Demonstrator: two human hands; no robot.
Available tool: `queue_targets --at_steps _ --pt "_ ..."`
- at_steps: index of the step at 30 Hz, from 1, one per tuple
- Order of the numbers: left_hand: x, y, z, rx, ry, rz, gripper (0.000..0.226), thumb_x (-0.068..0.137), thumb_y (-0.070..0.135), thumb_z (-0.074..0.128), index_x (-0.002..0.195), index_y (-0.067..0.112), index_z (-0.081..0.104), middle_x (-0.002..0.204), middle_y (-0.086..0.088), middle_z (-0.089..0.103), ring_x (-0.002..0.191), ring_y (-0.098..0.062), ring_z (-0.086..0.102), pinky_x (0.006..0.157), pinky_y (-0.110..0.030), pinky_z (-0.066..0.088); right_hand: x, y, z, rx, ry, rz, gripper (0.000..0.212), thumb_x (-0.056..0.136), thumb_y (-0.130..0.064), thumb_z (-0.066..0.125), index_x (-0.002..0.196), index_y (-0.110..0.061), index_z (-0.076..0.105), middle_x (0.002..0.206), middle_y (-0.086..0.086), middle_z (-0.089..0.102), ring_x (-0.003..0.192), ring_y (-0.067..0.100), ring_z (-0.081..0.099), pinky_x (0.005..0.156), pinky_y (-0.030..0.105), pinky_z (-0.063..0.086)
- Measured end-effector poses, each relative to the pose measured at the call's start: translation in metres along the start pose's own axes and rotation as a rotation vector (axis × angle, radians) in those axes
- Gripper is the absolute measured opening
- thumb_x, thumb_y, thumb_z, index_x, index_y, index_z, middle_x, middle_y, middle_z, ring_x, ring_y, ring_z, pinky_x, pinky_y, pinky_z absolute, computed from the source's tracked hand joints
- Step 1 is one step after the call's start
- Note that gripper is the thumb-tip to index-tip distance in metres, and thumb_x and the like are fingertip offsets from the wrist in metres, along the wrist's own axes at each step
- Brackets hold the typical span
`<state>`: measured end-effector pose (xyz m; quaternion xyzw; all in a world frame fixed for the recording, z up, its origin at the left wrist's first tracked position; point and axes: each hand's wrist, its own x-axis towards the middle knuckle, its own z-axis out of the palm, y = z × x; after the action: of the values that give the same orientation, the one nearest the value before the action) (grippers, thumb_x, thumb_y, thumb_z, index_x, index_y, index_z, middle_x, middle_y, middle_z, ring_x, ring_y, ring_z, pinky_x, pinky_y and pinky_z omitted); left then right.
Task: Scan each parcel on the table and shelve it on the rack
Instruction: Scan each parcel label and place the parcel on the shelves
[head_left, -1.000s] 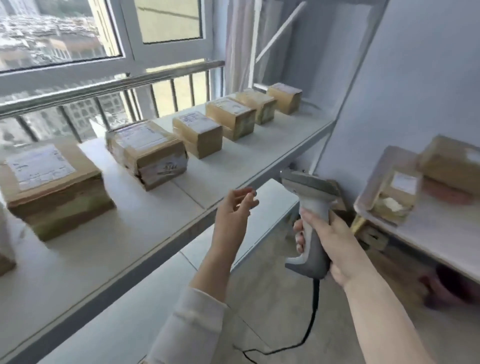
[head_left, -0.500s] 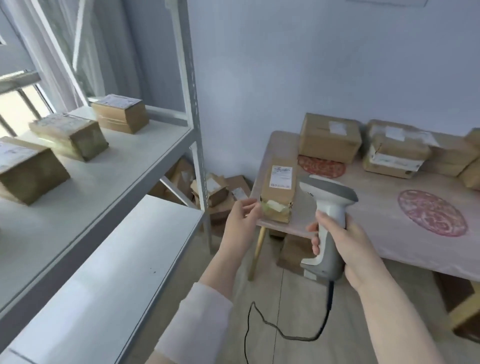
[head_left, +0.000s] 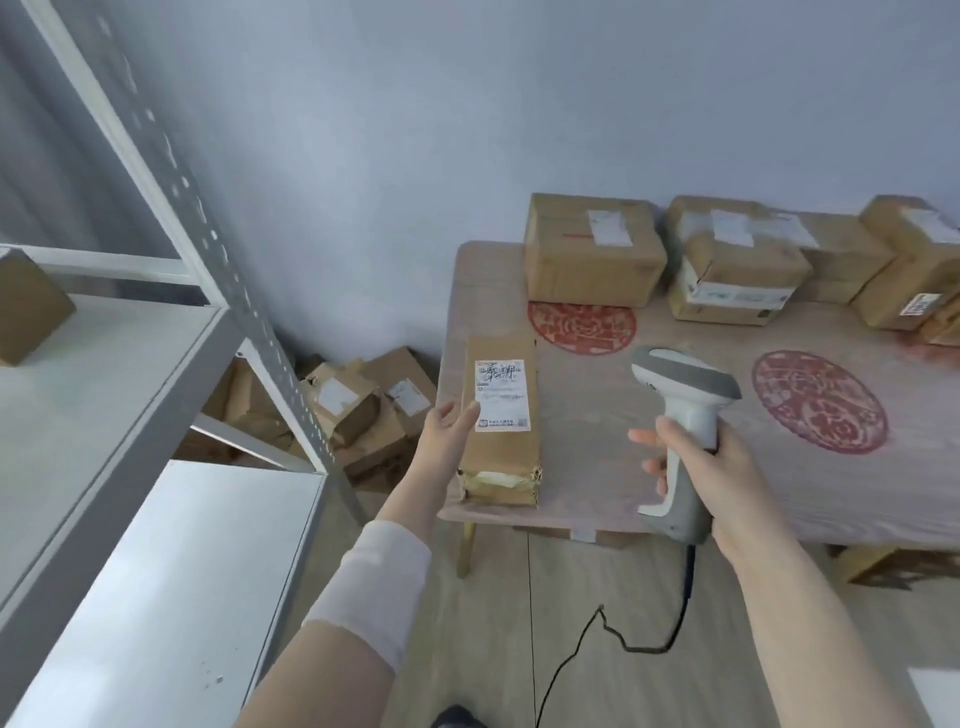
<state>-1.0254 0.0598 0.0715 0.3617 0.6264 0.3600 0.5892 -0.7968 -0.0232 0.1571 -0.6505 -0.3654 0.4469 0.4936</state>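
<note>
Turned from rack to table: left hand (fingers straight) reaches the next parcel; right hand grips scanner, ready.

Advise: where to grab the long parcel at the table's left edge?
Across its narrow width at mid-length, from the left. The parcel lies flat, label up, along the table edge, so that long side is free; the left hand sits there.
</note>
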Motion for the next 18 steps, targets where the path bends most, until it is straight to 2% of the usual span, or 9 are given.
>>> queue_targets --at_steps 3,5,6,7,9,11,14,16,18 --pt "0.032 -0.009 0.004 0.013 -0.014 -0.094 0.074 0.090 0.049 0.052 0.148 0.016 0.020 0.147 -0.006 0.039 0.130 -0.026 0.040 0.093 -0.035 0.034 0.029 0.012 0.004 -0.035 0.009 0.051 0.018 0.088 -0.025 0.064 0.097 -0.009 0.065 0.091 -0.001 0.075 0.050 0.009 0.055 0.047 0.023 0.047" --pt "0.047 -0.015 0.006 0.012 -0.011 -0.136 0.071 0.089 0.051 0.052 0.146 0.017 0.027 0.137 0.000 0.047 0.120 -0.020 0.047 0.090 -0.031 0.035 0.049 0.023 0.009 -0.032 -0.002 0.099 0.019 0.088 -0.025 0.064 0.094 -0.008 0.067 0.089 0.000 0.075 0.046 0.011 0.050 0.050 0.026 0.046" --pt "0.054 -0.019 0.007 0.005 -0.017 -0.143 0.062 0.089 0.052 0.051 0.140 0.019 0.037 0.126 0.006 0.056 0.110 -0.013 0.053 0.086 -0.026 0.038 0.059 0.028 0.012 -0.027 -0.008 0.120 0.019 0.088 -0.025 0.063 0.095 -0.008 0.067 0.089 0.000 0.075 0.045 0.012 0.049 0.052 0.028 0.046" --pt "0.060 -0.022 0.008 -0.003 -0.031 -0.143 0.047 0.089 0.053 0.051 0.125 0.024 0.051 0.111 0.014 0.065 0.095 -0.004 0.060 0.079 -0.018 0.043 0.069 0.035 0.015 -0.021 -0.015 0.139 0.018 0.088 -0.025 0.064 0.096 -0.009 0.066 0.090 0.000 0.075 0.045 0.012 0.049 0.053 0.029 0.047" --pt "0.072 -0.026 0.010 -0.018 -0.062 -0.141 0.027 0.090 0.054 0.047 0.098 0.033 0.061 0.085 0.021 0.073 0.070 0.008 0.066 0.054 -0.007 0.047 0.090 0.049 0.026 -0.021 -0.036 0.162 0.017 0.086 -0.024 0.066 0.097 -0.011 0.064 0.092 0.001 0.075 0.047 0.012 0.051 0.058 0.032 0.048" --pt "0.084 -0.031 0.012 -0.033 -0.079 -0.160 0.037 0.089 0.061 0.042 0.110 0.035 0.060 0.086 0.022 0.072 0.072 0.010 0.065 0.049 -0.008 0.047 0.108 0.065 0.040 -0.056 -0.053 0.188 0.019 0.083 -0.025 0.069 0.094 -0.011 0.061 0.089 0.007 0.072 0.046 0.011 0.052 0.058 0.033 0.048" --pt "0.101 -0.040 0.013 -0.107 -0.113 -0.219 0.062 0.082 0.069 0.044 0.132 0.033 0.048 0.102 0.017 0.071 0.088 0.003 0.067 0.059 -0.012 0.052 0.128 0.091 0.061 -0.060 -0.082 0.229 0.022 0.080 -0.024 0.074 0.088 -0.013 0.057 0.072 0.003 0.062 0.044 0.011 0.052 0.055 0.038 0.054" --pt "0.108 -0.046 0.013 -0.175 -0.137 -0.280 0.067 0.080 0.068 0.048 0.134 0.030 0.047 0.112 0.004 0.071 0.099 -0.012 0.068 0.068 -0.023 0.056 0.137 0.107 0.072 -0.046 -0.071 0.236 0.023 0.077 -0.022 0.077 0.085 -0.018 0.056 0.068 -0.004 0.060 0.044 0.008 0.054 0.049 0.029 0.053" --pt "0.112 -0.052 0.014 -0.240 -0.141 -0.337 0.060 0.083 0.065 0.048 0.130 0.028 0.053 0.112 -0.002 0.071 0.099 -0.019 0.069 0.070 -0.028 0.057 0.141 0.120 0.079 -0.057 -0.073 0.235 0.027 0.073 -0.022 0.079 0.089 -0.022 0.057 0.076 -0.003 0.065 0.059 0.004 0.062 0.054 0.020 0.049"
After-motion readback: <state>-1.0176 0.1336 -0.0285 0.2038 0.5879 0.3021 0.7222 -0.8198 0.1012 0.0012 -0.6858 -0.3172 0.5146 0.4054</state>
